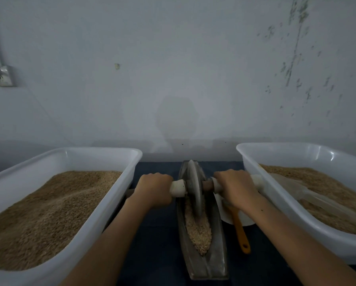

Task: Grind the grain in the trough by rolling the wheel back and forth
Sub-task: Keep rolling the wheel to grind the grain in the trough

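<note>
A narrow boat-shaped metal trough [218,259] lies lengthwise on the dark table, with pale grain [198,230] along its groove. A grey metal wheel [194,188] stands upright in the trough's far half, on an axle with white-wrapped handles. My left hand [153,188] grips the left handle [178,187]. My right hand [233,186] grips the right handle [257,180], whose white end pokes out past my knuckles.
Two large white tubs of brown grain flank the trough, the left tub [111,205] and the right tub [276,195]. A clear scoop [309,193] lies in the right tub. A white bowl [247,220] and an orange-handled brush [242,234] sit beside the trough. A pale wall stands close behind.
</note>
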